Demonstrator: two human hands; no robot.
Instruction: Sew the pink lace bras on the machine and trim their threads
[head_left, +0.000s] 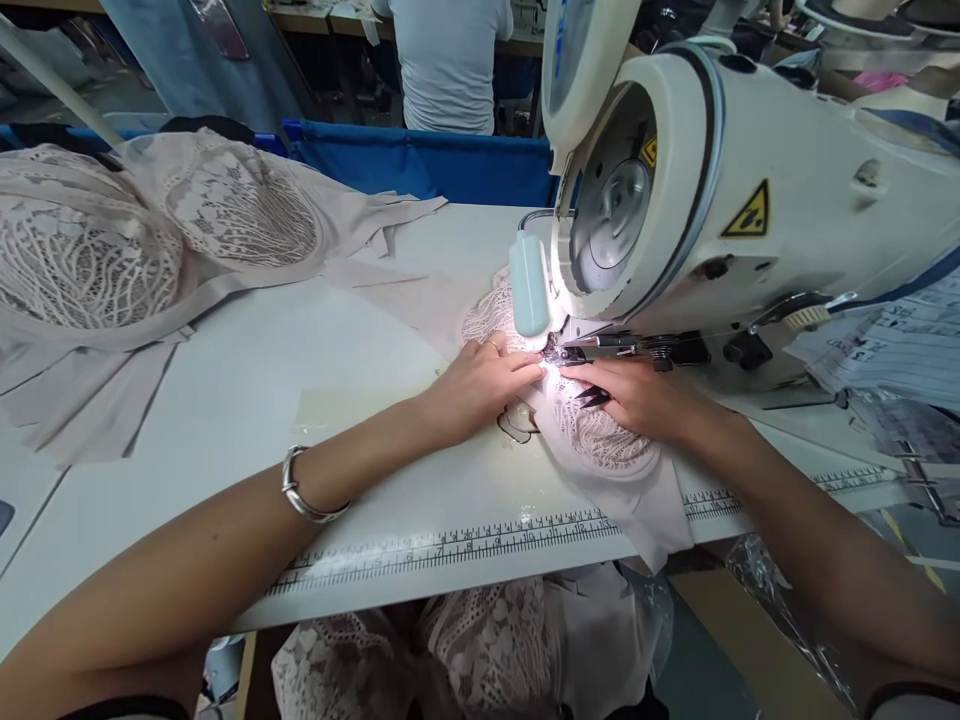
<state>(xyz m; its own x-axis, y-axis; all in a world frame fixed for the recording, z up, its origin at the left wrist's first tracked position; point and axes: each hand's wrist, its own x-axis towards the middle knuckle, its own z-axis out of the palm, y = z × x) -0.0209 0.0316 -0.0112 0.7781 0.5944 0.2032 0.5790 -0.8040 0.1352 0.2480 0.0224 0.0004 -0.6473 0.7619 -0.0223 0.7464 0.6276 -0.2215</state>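
A pale pink lace bra [600, 440] lies under the presser foot [559, 352] of a white sewing machine [795, 190], one cup towards me and the other partly behind the machine's lamp. My left hand [484, 385] is closed on the fabric just left of the foot, fingertips close to the needle area. From the right, my right hand [637, 395] presses the near cup beside the foot. Dark blades of thread snips [592, 397] stick out from under its fingers; their handle is hidden in the palm. Glare hides the needle point.
More lace bras [240, 215] are heaped at the left of the white table [240, 400]. A ruler strip [480, 545] runs along its front edge. Further lace pieces [487, 640] lie below that edge. Behind the blue cloth bin [427, 160] a person in a white shirt [450, 65] sits.
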